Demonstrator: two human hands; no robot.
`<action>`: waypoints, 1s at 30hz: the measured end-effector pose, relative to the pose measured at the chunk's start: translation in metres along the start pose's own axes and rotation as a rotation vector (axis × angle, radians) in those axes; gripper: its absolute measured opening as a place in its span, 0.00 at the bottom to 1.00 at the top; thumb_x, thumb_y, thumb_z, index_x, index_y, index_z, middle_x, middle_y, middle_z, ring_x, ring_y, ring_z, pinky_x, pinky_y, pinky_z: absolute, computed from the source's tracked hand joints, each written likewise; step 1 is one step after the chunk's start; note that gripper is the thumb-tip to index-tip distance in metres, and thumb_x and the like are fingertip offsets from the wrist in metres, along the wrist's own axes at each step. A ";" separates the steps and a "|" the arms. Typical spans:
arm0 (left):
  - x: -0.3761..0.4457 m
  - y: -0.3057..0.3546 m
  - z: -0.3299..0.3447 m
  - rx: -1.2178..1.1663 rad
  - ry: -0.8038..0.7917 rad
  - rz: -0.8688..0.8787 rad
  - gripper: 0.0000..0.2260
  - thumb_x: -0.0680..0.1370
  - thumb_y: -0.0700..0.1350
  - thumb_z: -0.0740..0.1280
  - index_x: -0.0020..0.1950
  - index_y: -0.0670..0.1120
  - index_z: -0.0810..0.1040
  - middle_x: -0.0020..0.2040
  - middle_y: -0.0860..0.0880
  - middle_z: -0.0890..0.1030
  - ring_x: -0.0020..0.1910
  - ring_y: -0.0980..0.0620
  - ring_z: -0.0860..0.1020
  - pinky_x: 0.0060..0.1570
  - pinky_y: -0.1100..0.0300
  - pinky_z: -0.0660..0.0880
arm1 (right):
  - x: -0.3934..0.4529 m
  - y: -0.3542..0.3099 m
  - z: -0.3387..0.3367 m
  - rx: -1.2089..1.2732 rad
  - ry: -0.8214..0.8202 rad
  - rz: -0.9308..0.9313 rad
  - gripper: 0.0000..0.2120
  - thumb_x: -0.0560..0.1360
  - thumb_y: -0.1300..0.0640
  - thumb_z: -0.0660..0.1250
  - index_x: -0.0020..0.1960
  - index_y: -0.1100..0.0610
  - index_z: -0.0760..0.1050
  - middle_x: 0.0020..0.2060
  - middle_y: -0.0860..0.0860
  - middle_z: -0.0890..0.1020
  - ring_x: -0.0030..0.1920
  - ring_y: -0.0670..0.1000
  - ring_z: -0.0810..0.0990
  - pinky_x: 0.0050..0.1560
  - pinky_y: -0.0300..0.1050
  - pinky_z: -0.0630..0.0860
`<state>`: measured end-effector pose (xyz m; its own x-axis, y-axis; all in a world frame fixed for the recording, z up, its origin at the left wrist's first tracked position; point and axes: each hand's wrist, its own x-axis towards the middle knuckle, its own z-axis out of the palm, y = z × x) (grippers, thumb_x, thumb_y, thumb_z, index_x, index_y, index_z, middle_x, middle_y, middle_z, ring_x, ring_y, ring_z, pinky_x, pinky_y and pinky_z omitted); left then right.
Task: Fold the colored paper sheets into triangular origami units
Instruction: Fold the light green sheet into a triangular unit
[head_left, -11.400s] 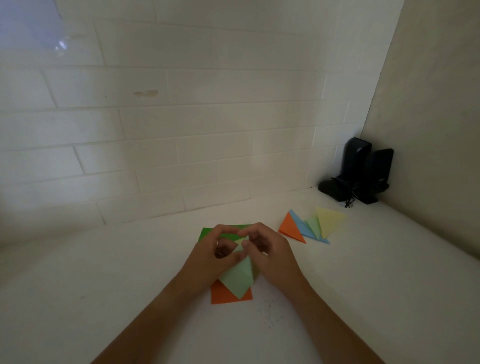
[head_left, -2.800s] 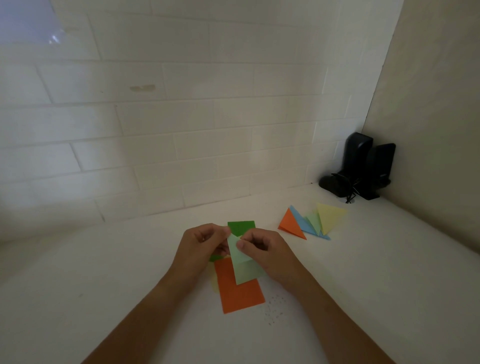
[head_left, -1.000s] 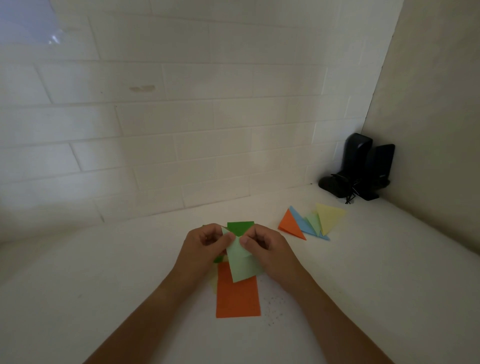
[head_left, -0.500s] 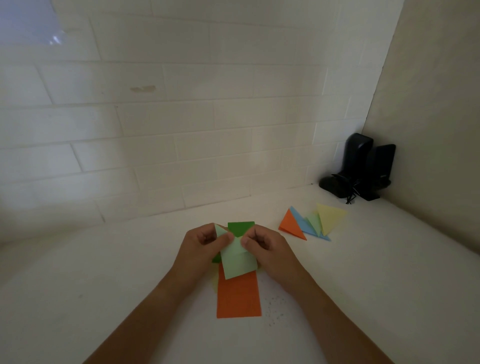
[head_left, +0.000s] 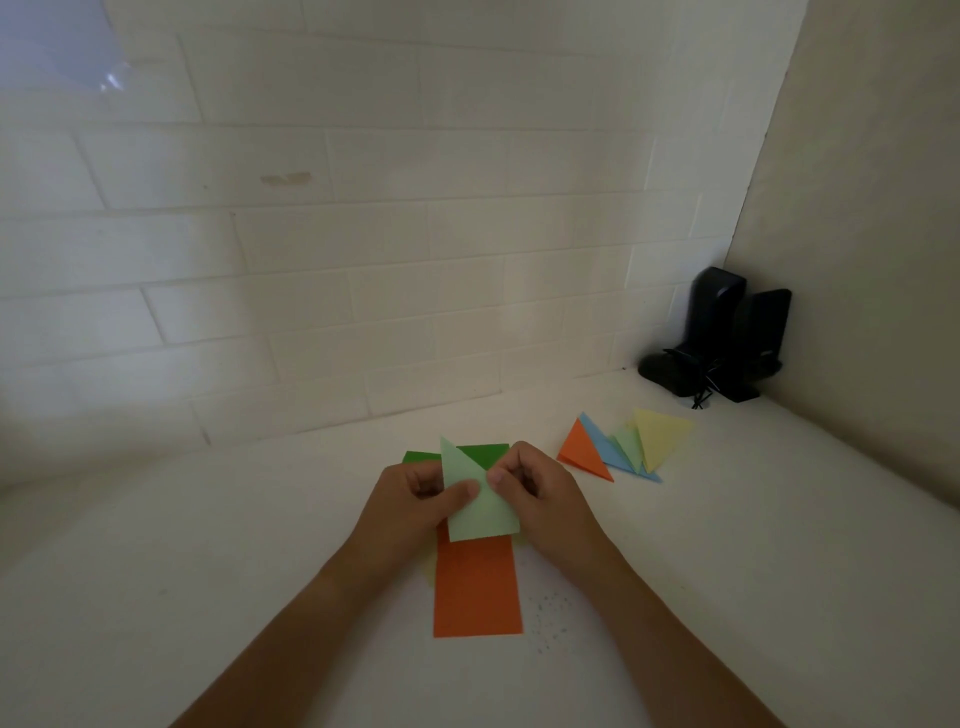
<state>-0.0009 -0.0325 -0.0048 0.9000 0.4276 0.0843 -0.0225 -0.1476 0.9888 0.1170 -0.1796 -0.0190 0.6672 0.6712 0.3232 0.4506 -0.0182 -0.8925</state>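
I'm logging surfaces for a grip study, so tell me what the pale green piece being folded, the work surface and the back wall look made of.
Pale green piece: thin matte paper; it holds sharp creases and a pointed tip, pinched by the left hand and right hand.
Work surface: smooth white, slightly speckled, perhaps laminate or stone; can't tell.
Back wall: white rectangular tiles with grout lines, likely glazed ceramic, given the sheen at upper left.
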 end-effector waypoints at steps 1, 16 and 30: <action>0.001 0.000 0.000 0.008 0.023 -0.001 0.08 0.81 0.44 0.71 0.53 0.41 0.87 0.48 0.42 0.88 0.49 0.40 0.87 0.54 0.43 0.83 | 0.000 0.000 0.000 0.003 0.008 0.000 0.09 0.82 0.57 0.67 0.43 0.53 0.74 0.32 0.42 0.72 0.34 0.42 0.69 0.36 0.35 0.66; 0.000 -0.003 -0.001 0.149 -0.048 0.047 0.11 0.81 0.46 0.71 0.41 0.42 0.85 0.37 0.43 0.84 0.35 0.48 0.81 0.39 0.59 0.77 | 0.000 0.003 -0.002 0.036 -0.013 0.044 0.08 0.82 0.56 0.67 0.43 0.51 0.76 0.35 0.46 0.76 0.37 0.46 0.72 0.38 0.41 0.69; 0.001 0.007 -0.002 0.044 0.145 0.122 0.06 0.80 0.38 0.71 0.43 0.38 0.84 0.36 0.47 0.83 0.35 0.56 0.80 0.38 0.66 0.76 | -0.002 -0.001 -0.001 0.057 -0.138 0.067 0.09 0.81 0.52 0.67 0.45 0.55 0.79 0.39 0.53 0.80 0.41 0.46 0.76 0.43 0.45 0.71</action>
<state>-0.0006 -0.0313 0.0024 0.8197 0.5275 0.2233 -0.1058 -0.2437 0.9641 0.1159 -0.1818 -0.0180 0.6054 0.7651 0.2193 0.3707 -0.0273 -0.9283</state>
